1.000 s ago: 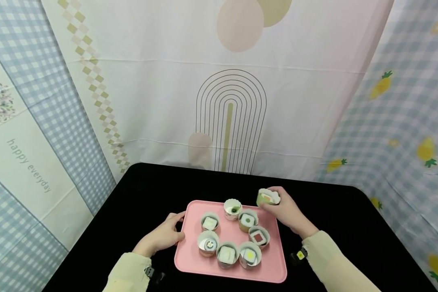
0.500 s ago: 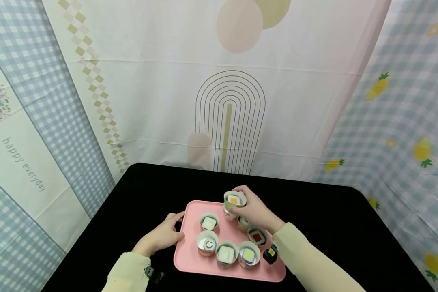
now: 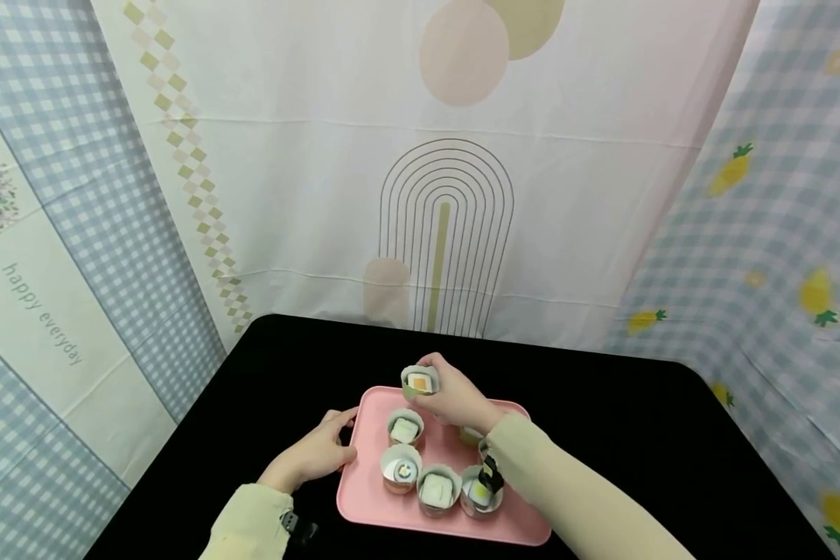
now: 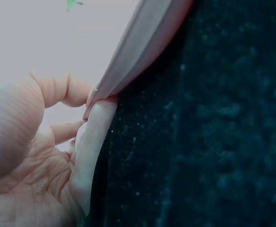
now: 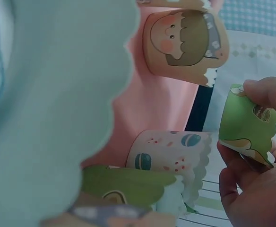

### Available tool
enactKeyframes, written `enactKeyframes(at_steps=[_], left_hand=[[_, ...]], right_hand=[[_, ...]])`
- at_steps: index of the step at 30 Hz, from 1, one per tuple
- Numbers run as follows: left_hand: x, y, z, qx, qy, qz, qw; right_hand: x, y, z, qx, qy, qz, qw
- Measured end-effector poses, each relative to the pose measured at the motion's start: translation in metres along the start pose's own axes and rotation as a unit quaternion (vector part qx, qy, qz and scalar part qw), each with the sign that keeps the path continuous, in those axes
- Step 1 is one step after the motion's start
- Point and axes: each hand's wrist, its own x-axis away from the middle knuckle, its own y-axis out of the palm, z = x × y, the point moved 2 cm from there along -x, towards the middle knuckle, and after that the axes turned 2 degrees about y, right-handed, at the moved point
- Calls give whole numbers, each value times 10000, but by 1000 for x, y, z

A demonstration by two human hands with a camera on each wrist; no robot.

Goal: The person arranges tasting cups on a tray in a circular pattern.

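Observation:
My left hand (image 3: 311, 451) pinches the left rim of the pink tray (image 3: 364, 505); in the left wrist view the thumb and fingers meet on the tray's edge (image 4: 138, 47). My right hand (image 3: 455, 397) holds a green paper baking cup (image 3: 409, 391) over the tray's back left part. Inside the cup sits a white block with an orange square. In the right wrist view thumb and fingers grip the cup's green printed wall (image 5: 244, 118). Just in front of it on the tray stands a baking cup (image 3: 404, 429) with a pale block. My right forearm partly hides other cups.
Several more scalloped cups stand on the tray, including one with a round blue-white piece (image 3: 400, 469), one with a white block (image 3: 437, 490) and one with a yellow mark (image 3: 481, 491). Under the tray lies a black tabletop (image 3: 308, 358). Patterned cloths (image 3: 308, 194) hang behind.
My right hand has carried the green cup leftward, from beyond the tray's back right corner, past the back cup, to the back left. My left hand keeps its hold on the rim.

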Motion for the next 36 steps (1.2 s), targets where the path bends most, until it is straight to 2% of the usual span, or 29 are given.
enactKeyframes(at_steps=[8,17,24,30,36], left_hand=[[-2,1,-4,12,-65,-5,10000],[-1,-1,-4,22,-7,4,10000],[-1,0,-5,48,54,0,10000],[1,1,-4,200,-3,70,9998],[1,1,-3,256,39,3,9997]], right_hand=[[-10,7,1,673,62,86,9977],[-12,11,0,1413,-182,160,9897],[-10,13,2,1532,-116,334,9876],[-13,11,4,1591,-318,349,9861],[-15,11,5,1732,-479,285,9833]])
